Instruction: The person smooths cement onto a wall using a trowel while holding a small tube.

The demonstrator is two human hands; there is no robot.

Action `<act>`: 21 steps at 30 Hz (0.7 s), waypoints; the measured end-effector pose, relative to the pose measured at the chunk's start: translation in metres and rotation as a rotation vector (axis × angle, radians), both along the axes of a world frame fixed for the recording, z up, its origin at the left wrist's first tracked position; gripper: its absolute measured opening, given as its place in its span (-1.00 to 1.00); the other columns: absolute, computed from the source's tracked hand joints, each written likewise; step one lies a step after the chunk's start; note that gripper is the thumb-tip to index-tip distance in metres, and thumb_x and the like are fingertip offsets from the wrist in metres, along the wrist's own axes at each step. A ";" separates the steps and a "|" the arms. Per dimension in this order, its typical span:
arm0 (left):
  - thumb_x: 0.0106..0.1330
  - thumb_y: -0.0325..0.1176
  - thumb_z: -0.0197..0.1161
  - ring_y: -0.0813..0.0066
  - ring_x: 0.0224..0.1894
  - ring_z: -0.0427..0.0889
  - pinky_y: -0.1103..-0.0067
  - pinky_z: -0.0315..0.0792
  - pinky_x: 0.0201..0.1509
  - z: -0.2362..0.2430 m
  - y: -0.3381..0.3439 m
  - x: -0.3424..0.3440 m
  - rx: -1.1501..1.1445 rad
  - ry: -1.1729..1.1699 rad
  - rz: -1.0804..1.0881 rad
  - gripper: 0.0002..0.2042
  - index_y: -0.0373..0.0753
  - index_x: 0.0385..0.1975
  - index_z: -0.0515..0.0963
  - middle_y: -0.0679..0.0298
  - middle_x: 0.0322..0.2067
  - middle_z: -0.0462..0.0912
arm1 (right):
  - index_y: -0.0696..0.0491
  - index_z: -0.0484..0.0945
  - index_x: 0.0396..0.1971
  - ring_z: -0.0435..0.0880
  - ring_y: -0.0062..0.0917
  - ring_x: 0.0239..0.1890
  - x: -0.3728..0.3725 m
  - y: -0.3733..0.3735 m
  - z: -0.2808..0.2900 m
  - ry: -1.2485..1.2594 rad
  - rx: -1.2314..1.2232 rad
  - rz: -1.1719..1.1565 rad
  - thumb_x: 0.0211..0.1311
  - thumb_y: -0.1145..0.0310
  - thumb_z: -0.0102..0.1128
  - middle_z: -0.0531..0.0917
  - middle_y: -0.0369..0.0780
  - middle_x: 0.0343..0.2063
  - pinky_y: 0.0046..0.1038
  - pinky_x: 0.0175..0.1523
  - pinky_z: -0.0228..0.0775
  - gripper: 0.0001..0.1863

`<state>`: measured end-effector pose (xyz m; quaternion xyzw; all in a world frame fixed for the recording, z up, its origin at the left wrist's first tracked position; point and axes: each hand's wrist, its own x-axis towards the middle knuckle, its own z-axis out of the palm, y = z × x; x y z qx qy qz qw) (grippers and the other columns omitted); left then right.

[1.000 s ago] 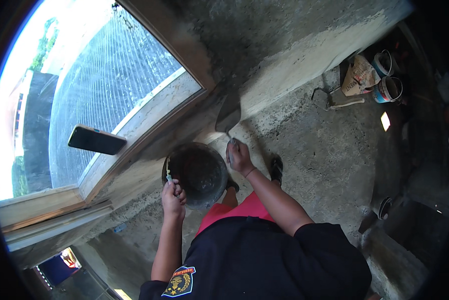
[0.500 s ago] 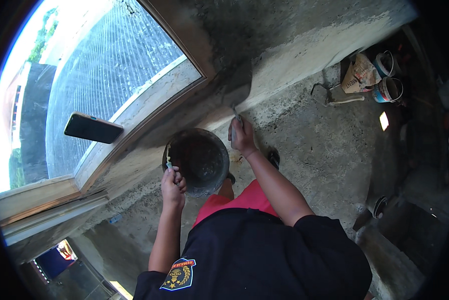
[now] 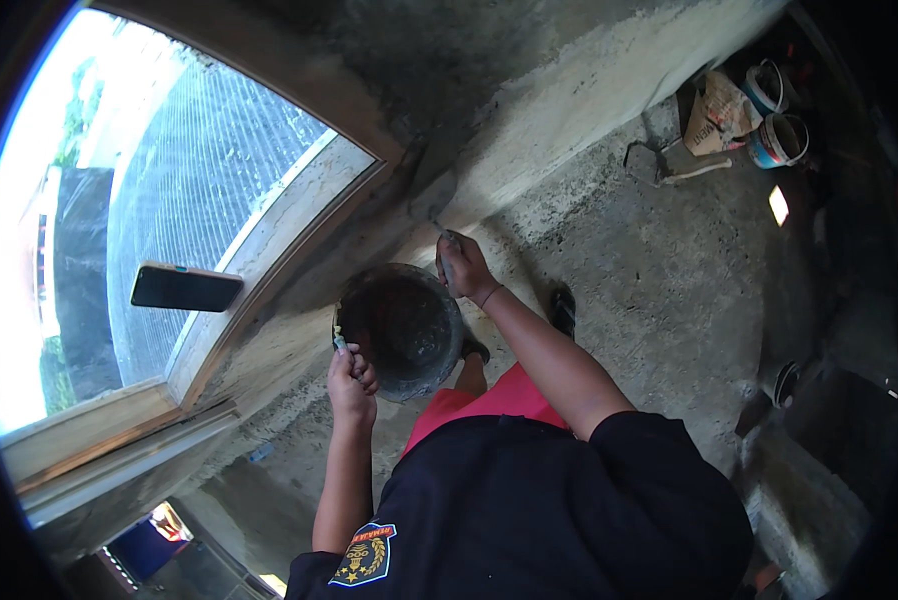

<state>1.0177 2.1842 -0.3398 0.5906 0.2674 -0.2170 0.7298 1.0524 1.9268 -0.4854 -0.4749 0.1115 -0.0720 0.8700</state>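
Right hand (image 3: 463,268): fingers wrapped round trowel (image 3: 437,204), blade against or just before wall (image 3: 569,115), cannot tell which. Left hand (image 3: 353,386): fingers closed on slim tool (image 3: 340,342), by left rim of dark basin (image 3: 447,352). Phone (image 3: 186,288) at window ledge (image 3: 277,222).

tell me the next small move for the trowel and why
Probably a short stroke of the trowel along the wall near the window frame corner: the right hand grips its handle, and the blade is up by that surface, though whether it touches is hard to tell.
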 end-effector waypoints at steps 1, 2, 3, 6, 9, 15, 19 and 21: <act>0.62 -0.15 -0.06 0.71 -0.67 0.07 0.67 -0.06 -0.65 0.000 0.000 0.001 0.005 0.002 0.002 -0.78 -0.13 -0.13 0.42 0.50 -0.58 0.19 | 0.07 0.43 -0.36 0.44 -0.67 -0.67 0.000 0.002 -0.001 0.041 -0.021 0.040 0.50 0.01 0.08 0.45 -0.35 -0.69 -0.53 -0.53 0.31 -0.60; 0.62 -0.15 -0.06 0.71 -0.67 0.07 0.66 -0.06 -0.65 0.000 0.001 0.002 0.011 0.002 -0.008 -0.78 -0.13 -0.14 0.43 0.50 -0.58 0.19 | 0.07 0.44 -0.39 0.45 -0.68 -0.67 -0.011 0.002 -0.003 0.129 -0.002 0.068 0.49 0.04 0.11 0.46 -0.36 -0.70 -0.53 -0.53 0.31 -0.61; 0.62 -0.15 -0.07 0.71 -0.67 0.07 0.66 -0.05 -0.65 0.001 0.001 0.003 0.014 0.002 -0.016 -0.78 -0.13 -0.14 0.43 0.50 -0.58 0.19 | 0.08 0.45 -0.40 0.45 -0.69 -0.66 -0.020 0.000 -0.006 0.119 -0.086 0.043 0.48 0.05 0.12 0.47 -0.36 -0.70 -0.53 -0.52 0.31 -0.61; 0.63 -0.15 -0.07 0.71 -0.67 0.06 0.66 -0.04 -0.64 0.003 0.003 0.003 0.032 0.016 -0.027 -0.77 -0.13 -0.14 0.44 0.50 -0.57 0.19 | 0.11 0.46 -0.46 0.45 -0.70 -0.67 -0.040 -0.006 -0.009 0.218 -0.272 0.001 0.47 0.09 0.14 0.48 -0.35 -0.73 -0.53 -0.52 0.30 -0.60; 0.63 -0.15 -0.08 0.70 -0.67 0.06 0.65 -0.04 -0.63 0.001 0.003 0.005 0.037 0.023 -0.025 -0.77 -0.13 -0.14 0.44 0.50 -0.57 0.19 | 0.11 0.46 -0.44 0.45 -0.70 -0.69 -0.026 -0.015 -0.005 0.005 -0.175 -0.136 0.47 0.08 0.14 0.48 -0.35 -0.74 -0.52 -0.53 0.31 -0.60; 0.61 -0.12 -0.06 0.69 -0.67 0.05 0.65 -0.05 -0.63 0.004 -0.004 0.000 0.043 0.026 -0.015 -0.77 -0.10 -0.14 0.45 0.50 -0.57 0.19 | 0.12 0.51 -0.40 0.48 -0.68 -0.70 0.001 -0.017 -0.009 0.069 -0.196 -0.058 0.45 0.05 0.17 0.51 -0.34 -0.74 -0.52 -0.51 0.33 -0.60; 0.62 -0.14 -0.07 0.70 -0.66 0.07 0.66 -0.05 -0.63 0.006 -0.007 -0.001 0.026 -0.005 -0.020 -0.77 -0.13 -0.14 0.44 0.50 -0.57 0.19 | 0.09 0.51 -0.40 0.48 -0.68 -0.69 -0.034 -0.005 -0.018 0.161 -0.240 0.022 0.46 0.08 0.14 0.50 -0.35 -0.72 -0.54 -0.51 0.33 -0.63; 0.62 -0.15 -0.08 0.70 -0.66 0.08 0.66 -0.05 -0.63 0.006 -0.003 -0.001 0.024 0.005 -0.033 -0.77 -0.13 -0.14 0.43 0.50 -0.57 0.19 | 0.07 0.49 -0.42 0.47 -0.66 -0.68 -0.039 0.001 -0.013 0.212 -0.110 -0.024 0.47 0.08 0.11 0.49 -0.36 -0.70 -0.53 -0.51 0.33 -0.64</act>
